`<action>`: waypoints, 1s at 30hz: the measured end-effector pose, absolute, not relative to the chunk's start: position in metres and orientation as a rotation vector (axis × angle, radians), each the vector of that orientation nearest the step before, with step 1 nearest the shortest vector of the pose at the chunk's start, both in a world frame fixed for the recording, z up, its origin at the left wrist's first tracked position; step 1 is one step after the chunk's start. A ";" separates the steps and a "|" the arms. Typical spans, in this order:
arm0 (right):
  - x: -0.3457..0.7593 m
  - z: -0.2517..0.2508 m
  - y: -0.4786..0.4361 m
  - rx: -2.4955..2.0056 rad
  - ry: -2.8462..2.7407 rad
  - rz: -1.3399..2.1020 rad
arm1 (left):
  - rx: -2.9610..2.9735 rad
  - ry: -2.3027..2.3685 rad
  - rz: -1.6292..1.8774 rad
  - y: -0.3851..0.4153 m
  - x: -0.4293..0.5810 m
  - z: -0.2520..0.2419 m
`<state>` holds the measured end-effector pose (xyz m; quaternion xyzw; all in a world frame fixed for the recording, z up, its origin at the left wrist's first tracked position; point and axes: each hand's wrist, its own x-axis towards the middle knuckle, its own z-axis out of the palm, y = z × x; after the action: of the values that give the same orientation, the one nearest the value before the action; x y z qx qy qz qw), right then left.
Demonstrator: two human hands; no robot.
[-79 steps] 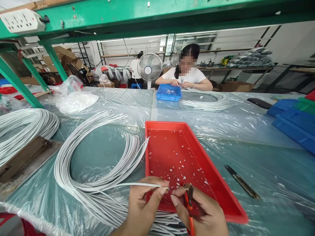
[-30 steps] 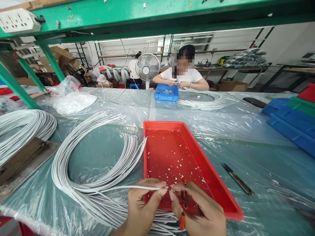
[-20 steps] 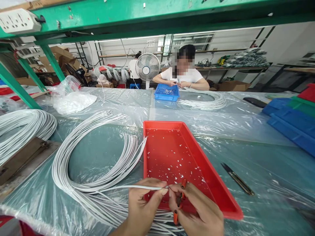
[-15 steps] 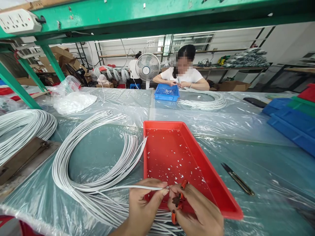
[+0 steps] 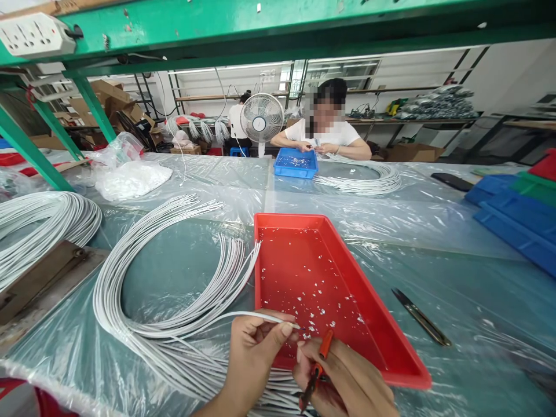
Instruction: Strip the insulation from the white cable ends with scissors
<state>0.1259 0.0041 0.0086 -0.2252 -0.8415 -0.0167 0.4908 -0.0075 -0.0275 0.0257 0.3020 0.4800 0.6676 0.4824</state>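
My left hand (image 5: pixel 256 350) pinches a white cable (image 5: pixel 226 316) close to its end, between thumb and fingers, over the near edge of the red tray (image 5: pixel 299 255). Beside it, my right hand (image 5: pixel 347 373) is closed around small orange-handled pliers (image 5: pixel 322 356). Their dark metal part points down toward me. The right fingertips are slightly apart from the cable's tip. A looped bundle of white cables (image 5: pixel 108 289) lies left of the tray and passes beneath my hands. Small white scraps are scattered over the tray floor.
Thread snips (image 5: pixel 421 317) lie right of the tray. At far left are another cable coil (image 5: pixel 65 217) and a metal block (image 5: pixel 39 281). Across the table a co-worker (image 5: pixel 343 133) sits behind a blue tray (image 5: pixel 295 172). Blue bins (image 5: pixel 516 214) are stacked at right; a green beam (image 5: pixel 304 23) crosses above.
My right fingers have drawn away from the cable's tip, leaving a small gap. The pliers have turned in my right hand, their metal part now lower. My left hand still holds the cable.
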 end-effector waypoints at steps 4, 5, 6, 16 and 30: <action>0.130 0.016 0.009 -0.677 -1.980 -0.035 | 0.710 1.111 1.578 -0.027 -0.011 0.024; 0.133 0.018 0.013 -0.713 -1.980 -0.030 | 0.704 1.094 1.567 -0.027 -0.012 0.023; 0.136 0.020 0.017 -0.749 -1.969 -0.035 | 0.699 1.073 1.553 -0.027 -0.012 0.023; 0.147 0.015 0.042 -1.075 -2.006 0.094 | 0.632 0.900 1.511 -0.025 -0.011 0.023; 0.136 0.028 0.019 -0.739 -1.883 0.724 | 0.560 0.764 1.463 -0.025 -0.003 0.024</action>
<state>0.1355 0.0187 0.0284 -0.3024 -0.7707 0.2963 0.4763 -0.0033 -0.0248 0.0237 0.2459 0.3353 0.6422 0.6439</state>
